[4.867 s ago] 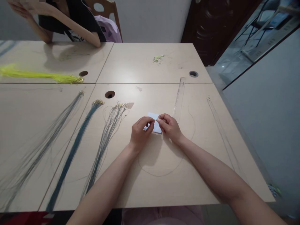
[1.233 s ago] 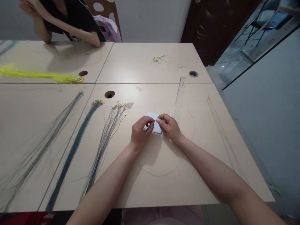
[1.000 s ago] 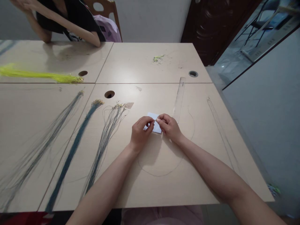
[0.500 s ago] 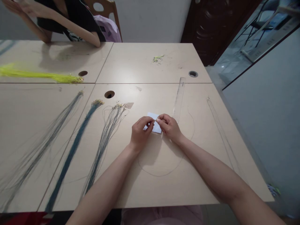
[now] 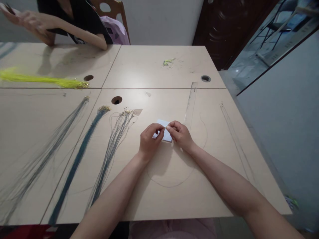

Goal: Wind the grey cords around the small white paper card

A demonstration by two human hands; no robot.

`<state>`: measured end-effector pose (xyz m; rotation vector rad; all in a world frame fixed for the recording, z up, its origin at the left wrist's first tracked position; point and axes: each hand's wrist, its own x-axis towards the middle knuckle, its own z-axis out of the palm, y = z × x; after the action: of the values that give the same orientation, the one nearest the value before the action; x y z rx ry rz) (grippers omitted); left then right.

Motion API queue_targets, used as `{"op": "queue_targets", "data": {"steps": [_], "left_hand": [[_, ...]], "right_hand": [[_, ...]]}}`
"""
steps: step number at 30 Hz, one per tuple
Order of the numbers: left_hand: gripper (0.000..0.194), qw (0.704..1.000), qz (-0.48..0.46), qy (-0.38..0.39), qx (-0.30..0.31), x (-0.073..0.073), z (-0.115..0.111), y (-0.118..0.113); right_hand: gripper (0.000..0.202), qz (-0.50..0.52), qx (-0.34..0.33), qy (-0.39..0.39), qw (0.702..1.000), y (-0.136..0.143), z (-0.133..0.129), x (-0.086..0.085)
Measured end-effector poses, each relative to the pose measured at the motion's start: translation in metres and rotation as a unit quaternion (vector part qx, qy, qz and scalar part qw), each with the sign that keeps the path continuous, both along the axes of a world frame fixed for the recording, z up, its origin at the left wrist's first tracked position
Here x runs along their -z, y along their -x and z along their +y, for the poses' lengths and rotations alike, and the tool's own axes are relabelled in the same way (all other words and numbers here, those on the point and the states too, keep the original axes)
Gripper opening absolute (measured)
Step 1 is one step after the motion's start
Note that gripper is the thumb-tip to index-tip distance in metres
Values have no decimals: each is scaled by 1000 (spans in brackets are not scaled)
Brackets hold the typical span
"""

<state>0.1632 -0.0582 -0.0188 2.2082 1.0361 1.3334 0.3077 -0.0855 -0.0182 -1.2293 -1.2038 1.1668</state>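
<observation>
Over a small pale blue card or pad (image 5: pixel 166 136), my left hand (image 5: pixel 151 138) and my right hand (image 5: pixel 181 134) meet with fingertips nearly touching. Both are closed in a pinch. A tiny gold-coloured piece shows between the fingertips; its exact shape is too small to make out. A thin grey cord (image 5: pixel 171 187) curves over the table below my hands and up past the right one, its ends seeming to lead into my fingers. To the left lie a bundle of grey cords (image 5: pixel 113 143) with gold metal ends and a dark blue bundle (image 5: pixel 81 152).
A clear ruler (image 5: pixel 190 103) lies beyond my right hand. More grey cords (image 5: pixel 58 137) and a bright yellow bundle (image 5: pixel 42 79) are at left, a few loose cords (image 5: pixel 234 136) at right. Yellow-green scraps (image 5: pixel 168 62) lie at the back. Across the table sits another person (image 5: pixel 74 23).
My hands stay almost in place; the gold-coloured piece shows more clearly between the fingertips. Across the table, the other person's hands have shifted slightly.
</observation>
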Motion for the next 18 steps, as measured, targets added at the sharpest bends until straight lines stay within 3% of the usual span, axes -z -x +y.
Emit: {"op": "queue_targets", "data": {"steps": [18], "left_hand": [[6,1000,-3,14,25,0,0,0]], "right_hand": [[20,-11,-5,7,1000,0,0,-1]]}}
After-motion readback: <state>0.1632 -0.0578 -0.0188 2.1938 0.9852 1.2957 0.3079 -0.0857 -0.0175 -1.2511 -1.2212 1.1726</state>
